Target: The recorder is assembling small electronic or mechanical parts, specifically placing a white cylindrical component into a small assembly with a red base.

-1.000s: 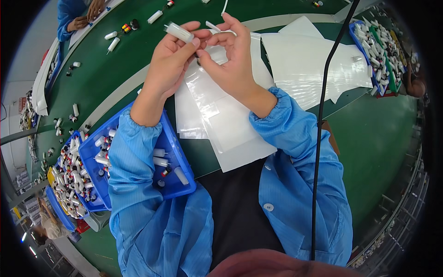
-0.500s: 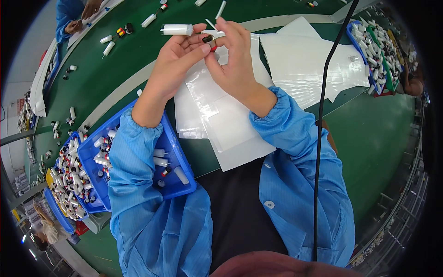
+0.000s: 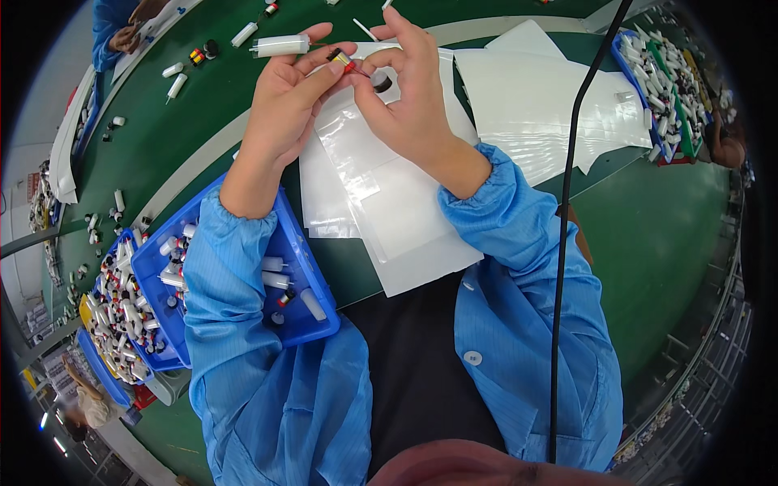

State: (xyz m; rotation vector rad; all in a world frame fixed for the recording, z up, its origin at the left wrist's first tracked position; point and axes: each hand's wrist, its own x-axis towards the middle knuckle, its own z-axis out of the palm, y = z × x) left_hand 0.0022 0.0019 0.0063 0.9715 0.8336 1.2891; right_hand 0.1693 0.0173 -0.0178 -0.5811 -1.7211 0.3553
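Over the bench my left hand grips a small red, yellow and black cylindrical part between thumb and fingers. That hand also keeps a clear-and-white tube lying across its fingers. My right hand is closed close beside it, thumb and index finger around a black round cap with a grey face. A thin dark line, perhaps a wire, runs between the part and the cap. Just beyond the right fingers shows a thin white stick; whether it is held I cannot tell.
White plastic sheets or bags lie beneath my hands, with more to the right. A blue tray of tubes and small parts sits by my left forearm. Filled bins stand far right. A black cable hangs in front. Another person's hand is far left.
Both hands have shifted slightly left and away from me. The red and yellow part has turned into fuller view, and the black cap now shows between my right fingers.
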